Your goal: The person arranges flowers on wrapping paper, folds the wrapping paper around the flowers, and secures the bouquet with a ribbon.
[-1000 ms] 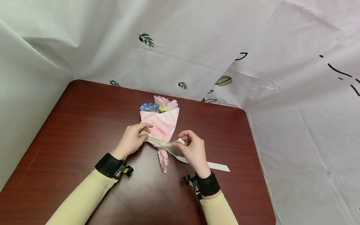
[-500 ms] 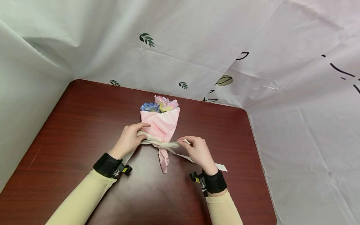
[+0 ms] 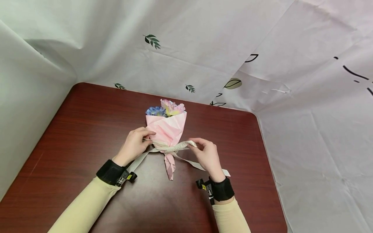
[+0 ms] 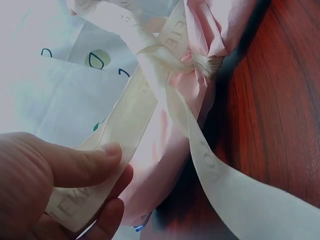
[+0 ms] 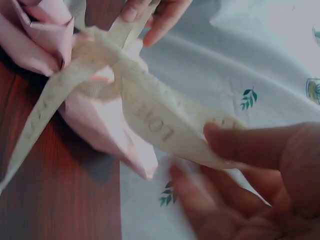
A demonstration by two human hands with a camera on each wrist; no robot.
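Note:
A bouquet in pink wrapping paper (image 3: pixel 166 127) lies on the table, with blue flowers (image 3: pixel 155 111) and pink-yellow flowers (image 3: pixel 174 108) at its top. Cream ribbon (image 3: pixel 174 148) with printed letters goes round its narrow neck. On the left, my left hand (image 3: pixel 134 144) pinches a flat length of ribbon (image 4: pixel 125 130) between thumb and fingers beside the paper. To the right of the neck, my right hand (image 3: pixel 207 156) holds a ribbon loop (image 5: pixel 155 117) between thumb and fingers; its fingers are partly blurred in the right wrist view.
One ribbon tail (image 3: pixel 140 160) runs down to the left under my left wrist. Another tail (image 3: pixel 190 163) passes beneath my right hand. The dark red wooden table (image 3: pixel 96 116) meets a pale curtain (image 3: pixel 122 48) with leaf prints at its back and sides.
My right hand has moved to the right, drawing the ribbon outward from the neck. My left hand has shifted slightly left. More of the left ribbon tail now shows.

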